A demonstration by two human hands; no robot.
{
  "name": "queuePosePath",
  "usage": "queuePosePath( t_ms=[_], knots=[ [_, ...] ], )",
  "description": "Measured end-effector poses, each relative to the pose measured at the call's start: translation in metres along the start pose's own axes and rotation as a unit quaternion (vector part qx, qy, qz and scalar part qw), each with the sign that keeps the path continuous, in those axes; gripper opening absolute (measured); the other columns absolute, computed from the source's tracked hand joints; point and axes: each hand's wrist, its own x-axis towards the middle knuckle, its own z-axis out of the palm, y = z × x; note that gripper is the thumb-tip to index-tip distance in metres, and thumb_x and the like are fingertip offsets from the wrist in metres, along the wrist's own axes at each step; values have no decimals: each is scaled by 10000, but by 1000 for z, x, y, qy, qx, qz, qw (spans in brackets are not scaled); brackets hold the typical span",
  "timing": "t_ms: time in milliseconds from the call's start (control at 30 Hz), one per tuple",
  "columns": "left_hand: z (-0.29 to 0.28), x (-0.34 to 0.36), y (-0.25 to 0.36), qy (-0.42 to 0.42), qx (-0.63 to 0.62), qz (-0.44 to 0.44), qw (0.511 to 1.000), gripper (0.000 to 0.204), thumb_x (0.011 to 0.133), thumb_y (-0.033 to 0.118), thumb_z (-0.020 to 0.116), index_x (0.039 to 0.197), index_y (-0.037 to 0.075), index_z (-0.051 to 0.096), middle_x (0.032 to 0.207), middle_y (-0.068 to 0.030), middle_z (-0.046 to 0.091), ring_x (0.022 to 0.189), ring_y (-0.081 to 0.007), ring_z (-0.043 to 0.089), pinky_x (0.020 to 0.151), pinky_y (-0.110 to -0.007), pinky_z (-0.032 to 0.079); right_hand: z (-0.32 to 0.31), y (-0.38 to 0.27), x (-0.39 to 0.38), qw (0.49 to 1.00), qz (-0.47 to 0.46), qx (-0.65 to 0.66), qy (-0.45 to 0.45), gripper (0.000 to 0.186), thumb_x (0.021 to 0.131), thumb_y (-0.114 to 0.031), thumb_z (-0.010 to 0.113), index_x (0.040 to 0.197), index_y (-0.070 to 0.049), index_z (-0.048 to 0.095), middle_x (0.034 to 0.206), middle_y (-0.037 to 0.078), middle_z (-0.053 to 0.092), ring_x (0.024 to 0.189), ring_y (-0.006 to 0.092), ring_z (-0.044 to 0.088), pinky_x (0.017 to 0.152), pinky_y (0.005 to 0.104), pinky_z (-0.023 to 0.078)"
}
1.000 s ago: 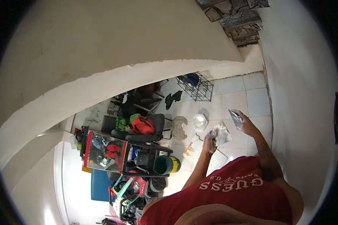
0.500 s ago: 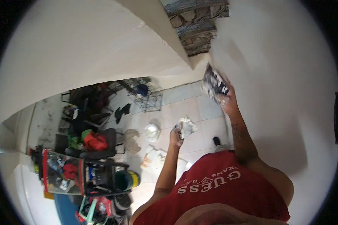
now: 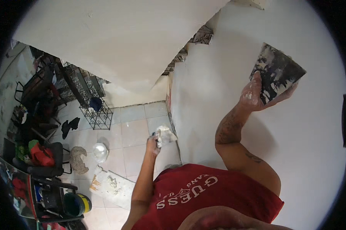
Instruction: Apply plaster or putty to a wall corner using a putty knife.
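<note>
My right hand (image 3: 251,94) is raised in front of the white wall (image 3: 203,126) on the right. It grips a square dark spreader plate (image 3: 282,73) smeared with white putty, thumb on the near face and fingers behind. Whether the plate touches the wall, I cannot tell. Lower and to the left, my left hand (image 3: 152,143) is closed round a putty knife (image 3: 166,136). White putty coats part of its broad blade, which points right, toward the wall.
A putty-smeared board (image 3: 121,191) lies on the tiled floor, beside a shiny white round bowl (image 3: 100,152) and a crumpled grey sack (image 3: 79,160). Left stand a black wire rack (image 3: 100,119), a chair (image 3: 58,157) with bags and a green-yellow bucket (image 3: 84,203). A sloping white surface (image 3: 123,42) hangs overhead.
My right hand has moved right and up with the spreader plate, whose broad face now shows. My view has swung right. The left hand still holds the putty knife.
</note>
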Motion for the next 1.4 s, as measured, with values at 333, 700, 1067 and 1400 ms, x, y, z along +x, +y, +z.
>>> queuePosePath(
  t_ms=[333,700,1067,1400],
  knots=[
    [4,43,36,-91,107,2,990,268,772,101,424,1021,3,437,905,-99,533,814,-209,543,728,-319,466,5,-24,35,978,-164,-131,-5,377,778,-68,455,1094,88,322,1074,220,402,972,334,396,803,378,354],
    [-31,68,53,-371,699,227,567,309,695,74,451,1000,33,480,811,-47,572,662,-128,533,567,-215,444,-40,-131,52,916,-203,-334,-89,506,661,-100,621,1130,-83,433,1146,178,355,1089,300,320,889,366,303],
    [-66,108,103,-440,552,-118,699,262,609,62,555,870,41,557,849,-148,563,804,-271,544,691,-299,428,23,-185,54,916,-175,-357,-45,609,638,-88,617,1177,-53,337,1080,209,360,983,350,383,811,378,362],
    [20,34,126,-623,702,121,323,207,656,76,508,856,38,549,826,-141,566,804,-271,543,701,-314,432,41,-139,54,884,-193,-424,-31,619,587,90,499,1166,-55,337,1109,197,333,1009,356,367,822,397,370]
  ],
)
